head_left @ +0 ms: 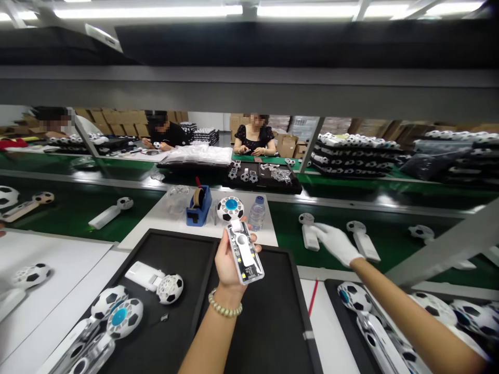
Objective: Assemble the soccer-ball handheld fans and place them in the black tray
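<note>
My left hand point(230, 259), bare with a bead bracelet, is closed around a handheld fan point(245, 252). The fan has a football-patterned round head with a blue centre, and its clear handle shows a circuit board inside. On the green belt, my right hand point(337, 244) in a white glove reaches over to a white football fan point(311, 238). Its fingers are stretched out at the fan's side; whether they grip it is hidden. Below my left hand is a black tray point(257, 322), with a white fan point(154, 280) and two clear-handled fans point(125, 317) in its left compartment.
A blue tape dispenser point(198, 205) and a water bottle point(257, 213) stand behind the tray. More fans lie along the green belt point(280, 208). A red stick point(313, 297) lies beside another fan-filled tray point(339, 322) at right. Several people sit across the line. A slanted post point(440, 249) rises at right.
</note>
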Tool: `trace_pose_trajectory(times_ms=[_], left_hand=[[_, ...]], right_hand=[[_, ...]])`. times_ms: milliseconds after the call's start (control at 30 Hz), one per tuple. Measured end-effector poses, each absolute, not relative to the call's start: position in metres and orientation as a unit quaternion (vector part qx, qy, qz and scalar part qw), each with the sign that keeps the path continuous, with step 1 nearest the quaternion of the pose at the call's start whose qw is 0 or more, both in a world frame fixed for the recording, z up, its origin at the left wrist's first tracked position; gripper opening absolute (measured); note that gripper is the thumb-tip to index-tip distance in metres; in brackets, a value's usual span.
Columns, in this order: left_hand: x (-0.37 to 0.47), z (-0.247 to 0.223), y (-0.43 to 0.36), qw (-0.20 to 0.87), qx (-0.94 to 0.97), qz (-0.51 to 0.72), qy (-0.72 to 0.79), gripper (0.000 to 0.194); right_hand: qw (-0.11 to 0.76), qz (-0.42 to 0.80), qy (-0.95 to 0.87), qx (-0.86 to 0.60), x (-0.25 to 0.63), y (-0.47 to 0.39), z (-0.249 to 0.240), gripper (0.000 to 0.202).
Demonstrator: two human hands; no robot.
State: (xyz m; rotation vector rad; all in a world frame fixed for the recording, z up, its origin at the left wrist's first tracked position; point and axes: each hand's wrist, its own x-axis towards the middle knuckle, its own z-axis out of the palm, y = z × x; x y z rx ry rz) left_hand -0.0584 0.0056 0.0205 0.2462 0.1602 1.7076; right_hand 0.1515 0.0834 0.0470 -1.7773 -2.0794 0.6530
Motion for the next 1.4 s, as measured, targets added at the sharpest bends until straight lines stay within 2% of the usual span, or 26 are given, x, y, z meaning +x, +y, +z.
trace_pose_trajectory(times_ms=[100,133,167,233,500,567,733,867,1267,1400], left_hand=[[-0.052,0.025,0.000,0.600,0.145,0.775,0.135,0.043],[-0.050,0.027,-0.003,0.596,0.158,0.773,0.151,0.044],[-0.049,0.029,-0.005,0.595,0.172,0.768,0.165,0.046],[-0.048,0.033,-0.009,0.595,0.189,0.759,0.185,0.046],[-0.044,0.033,-0.011,0.536,0.207,0.773,0.269,0.042],[-0.044,0.033,-0.011,0.543,0.210,0.767,0.270,0.042],[-0.053,0.035,-0.010,0.612,0.185,0.742,0.202,0.040],[-0.059,0.036,-0.009,0.650,0.184,0.720,0.157,0.041],[-0.060,0.042,-0.011,0.661,0.169,0.712,0.167,0.042],[-0.061,0.037,-0.009,0.617,0.178,0.745,0.181,0.040]], right_hand=[[0.123,0.443,-0.747,-0.479,0.114,0.047,0.045,0.041],[0.106,0.606,-0.703,-0.356,0.103,0.034,0.045,0.039],[0.104,0.682,-0.656,-0.305,0.094,0.022,0.046,0.036],[0.115,0.756,-0.588,-0.263,0.081,0.006,0.050,0.032],[0.167,0.642,-0.652,-0.367,0.064,-0.005,0.052,0.017],[0.188,0.623,-0.656,-0.382,0.059,-0.008,0.046,0.020],[0.206,0.666,-0.632,-0.339,0.054,-0.016,0.045,0.033],[0.196,0.687,-0.598,-0.363,0.056,-0.021,0.050,0.040],[0.205,0.714,-0.569,-0.354,0.058,-0.025,0.052,0.037],[0.203,0.703,-0.594,-0.335,0.059,-0.014,0.048,0.025]])
